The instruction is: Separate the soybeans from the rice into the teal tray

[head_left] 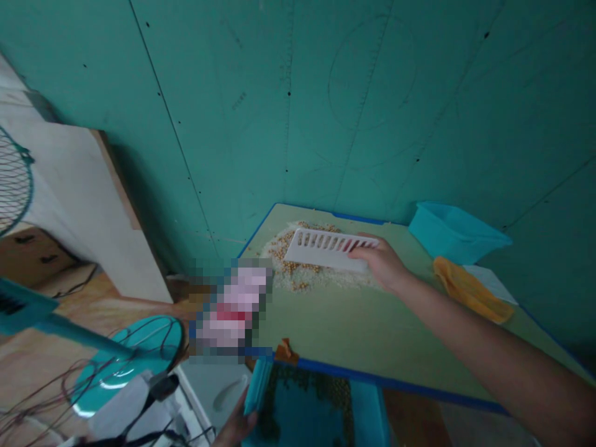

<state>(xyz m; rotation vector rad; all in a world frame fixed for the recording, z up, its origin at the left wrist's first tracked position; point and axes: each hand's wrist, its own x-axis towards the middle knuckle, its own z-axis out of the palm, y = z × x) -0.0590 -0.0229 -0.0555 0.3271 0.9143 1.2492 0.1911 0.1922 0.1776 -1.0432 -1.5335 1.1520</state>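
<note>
My right hand (382, 264) is closed on the near end of a white slotted plastic tray (321, 253), which is tilted over the tabletop. Under and around it spreads a heap of pale, rice-like grains (338, 279) mixed with round yellow beans (300, 286). Low in the view, my left hand (239, 422) grips the left rim of a blue plastic bin (365, 413) below the table's front edge. Small dark green and yellowish beans (341, 392) lie inside this bin. Part of my left hand is cut off by the frame.
The table (363, 329) has a blue edge and stands against a green wall (354, 112). On its right are a blue basin (459, 233), an orange cloth (472, 292) and a white sheet (491, 282). A blurred pink-white patch (237, 304) lies left. A fan base (158, 335) and cables occupy the floor.
</note>
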